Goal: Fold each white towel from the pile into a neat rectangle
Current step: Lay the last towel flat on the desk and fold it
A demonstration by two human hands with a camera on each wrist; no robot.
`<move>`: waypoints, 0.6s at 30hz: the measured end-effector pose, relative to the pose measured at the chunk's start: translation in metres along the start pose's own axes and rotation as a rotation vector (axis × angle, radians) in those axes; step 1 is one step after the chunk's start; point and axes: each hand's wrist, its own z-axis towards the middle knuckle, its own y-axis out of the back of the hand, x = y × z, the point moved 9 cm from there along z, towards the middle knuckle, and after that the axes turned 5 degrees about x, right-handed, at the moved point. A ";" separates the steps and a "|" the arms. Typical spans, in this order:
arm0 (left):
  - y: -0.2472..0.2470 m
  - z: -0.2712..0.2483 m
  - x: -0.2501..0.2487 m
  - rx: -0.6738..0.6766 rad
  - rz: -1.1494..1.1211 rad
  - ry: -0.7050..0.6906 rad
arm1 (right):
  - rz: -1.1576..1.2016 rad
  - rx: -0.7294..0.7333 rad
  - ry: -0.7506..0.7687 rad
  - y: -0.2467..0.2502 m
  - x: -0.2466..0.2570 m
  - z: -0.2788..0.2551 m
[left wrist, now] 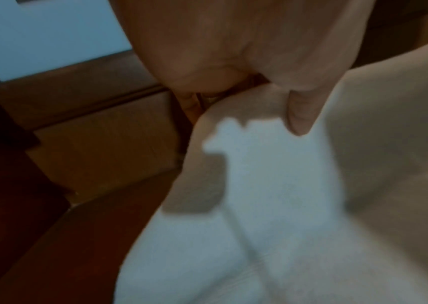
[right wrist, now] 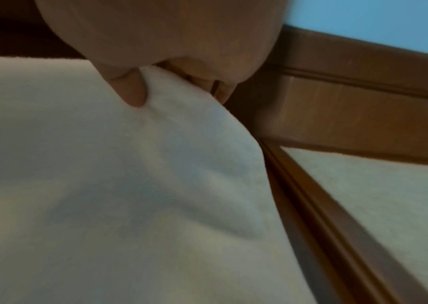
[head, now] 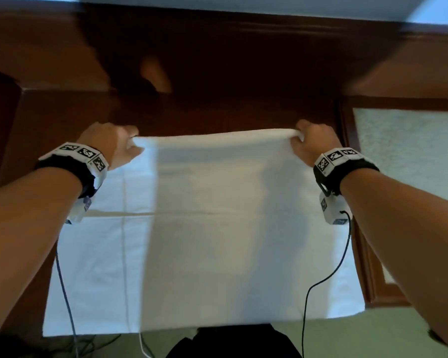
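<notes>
Towel (head: 217,228) held up, stretched flat between both hands, far edge taut from hand to hand, rest sloping down toward the body. Left hand (head: 111,143) pinching the left far corner: thumb (left wrist: 301,115) on top, fingers curled under the cloth. Right hand (head: 312,140) pinching the right far corner the same way, thumb (right wrist: 132,90) pressed into the pile, fingers tucked beneath. Slight sag and soft creases just below the right grip, seen from the right wrist. Second white cloth (head: 96,267) lying flat under and left of the towel, showing below the left wrist; crease lines visible in it. Brown wooden frame (head: 217,73) beyond both hands. Frosted panel (head: 409,151) just right of the right hand. Marker bands (head: 80,153) on both wrists, cables (head: 321,280) trailing down from each. Picture blurred throughout.
</notes>
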 end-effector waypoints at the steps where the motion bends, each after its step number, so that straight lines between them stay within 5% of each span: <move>1: 0.006 -0.012 0.001 -0.006 0.057 -0.008 | -0.015 -0.004 0.002 0.006 0.003 -0.012; 7: 0.007 -0.108 -0.011 -0.171 0.154 -0.153 | -0.081 -0.104 0.006 0.018 0.017 -0.111; 12: -0.030 -0.211 -0.025 -0.470 0.148 -0.192 | -0.101 -0.243 0.038 -0.005 0.018 -0.207; 15: -0.076 -0.247 -0.029 -0.473 0.187 -0.153 | -0.150 -0.279 0.065 -0.036 0.015 -0.254; 18: -0.139 -0.265 -0.036 -0.293 0.155 -0.143 | -0.252 -0.052 -0.013 -0.096 0.001 -0.283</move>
